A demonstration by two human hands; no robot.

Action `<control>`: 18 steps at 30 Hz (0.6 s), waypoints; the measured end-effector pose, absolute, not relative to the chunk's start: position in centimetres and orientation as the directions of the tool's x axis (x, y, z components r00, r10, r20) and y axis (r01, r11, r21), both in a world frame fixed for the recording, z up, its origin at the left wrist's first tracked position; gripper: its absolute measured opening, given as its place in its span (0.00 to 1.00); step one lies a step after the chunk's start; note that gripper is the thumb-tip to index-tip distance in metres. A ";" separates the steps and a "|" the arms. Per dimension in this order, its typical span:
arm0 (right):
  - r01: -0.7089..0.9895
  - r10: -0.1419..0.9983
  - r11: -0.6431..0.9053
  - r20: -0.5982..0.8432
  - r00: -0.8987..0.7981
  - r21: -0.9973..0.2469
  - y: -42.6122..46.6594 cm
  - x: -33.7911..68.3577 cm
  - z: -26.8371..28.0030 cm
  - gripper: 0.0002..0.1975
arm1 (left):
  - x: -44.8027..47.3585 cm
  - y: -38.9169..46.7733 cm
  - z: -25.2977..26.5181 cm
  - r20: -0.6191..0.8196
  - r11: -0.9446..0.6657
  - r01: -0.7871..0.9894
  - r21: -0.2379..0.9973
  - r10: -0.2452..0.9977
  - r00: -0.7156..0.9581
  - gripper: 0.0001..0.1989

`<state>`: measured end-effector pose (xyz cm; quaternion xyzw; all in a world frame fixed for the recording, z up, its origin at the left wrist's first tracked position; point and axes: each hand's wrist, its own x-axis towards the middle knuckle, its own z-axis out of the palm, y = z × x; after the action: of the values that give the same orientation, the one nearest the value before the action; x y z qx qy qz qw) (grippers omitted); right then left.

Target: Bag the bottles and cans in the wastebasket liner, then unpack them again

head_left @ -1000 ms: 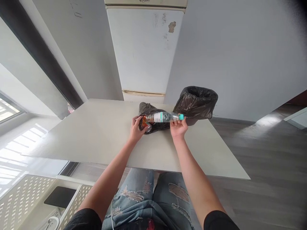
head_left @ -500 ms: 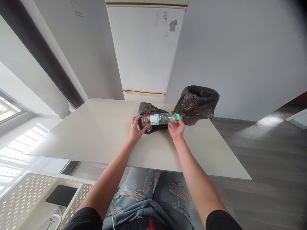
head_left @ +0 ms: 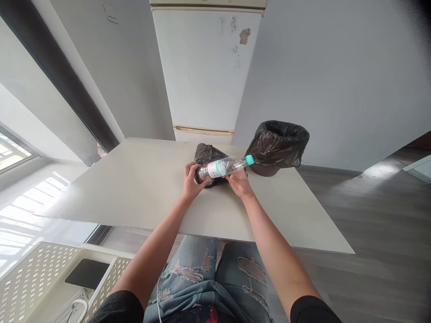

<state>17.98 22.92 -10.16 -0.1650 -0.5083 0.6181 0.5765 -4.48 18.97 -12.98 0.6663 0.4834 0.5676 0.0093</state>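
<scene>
A clear plastic bottle [head_left: 229, 166] with a white label and a teal cap lies nearly level above the table, its cap end pointing right and tilted slightly up. My left hand [head_left: 194, 180] grips its base end, thumb below and fingers over the top. Under the bottle's middle, my right hand [head_left: 239, 181] supports it with curled fingers, partly hidden behind it. Behind and beneath the bottle sits a dark plastic bag [head_left: 208, 151], partly covered by the bottle and hands. To the right stands a bin lined with a black bag [head_left: 278, 150].
The white table [head_left: 144, 188] spreads out to both sides, its front edge close to my legs. A white fridge [head_left: 205, 67] with a worn patch stands behind it. At lower left is a cream perforated basket [head_left: 37, 269] holding a dark flat object [head_left: 86, 273].
My right hand has slid from the cap end leftward to under the bottle's middle. The bottle's cap end has risen slightly. My left hand keeps its place.
</scene>
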 end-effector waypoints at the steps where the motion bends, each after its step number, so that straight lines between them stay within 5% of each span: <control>1: -0.529 0.876 0.193 0.388 -0.287 -0.827 22.8 17.9 -10.1 0.42 | -4.5 19.0 -13.0 0.743 -0.532 0.635 0.559 0.662 -0.099 0.35; 12: -0.483 0.736 0.058 0.364 -0.571 -0.874 21.6 17.5 -10.0 0.41 | -4.3 18.7 -13.1 0.695 -0.559 0.615 0.556 0.718 0.024 0.37; 18: -0.395 0.728 0.090 0.331 -0.600 -0.914 22.0 17.0 -10.4 0.38 | -4.0 18.3 -12.6 0.789 -0.615 0.614 0.495 0.614 -0.022 0.35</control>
<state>17.02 21.95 -10.37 -0.1381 -0.6034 0.6602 0.4254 -4.05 18.31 -12.59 0.6993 0.4389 0.5642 0.0002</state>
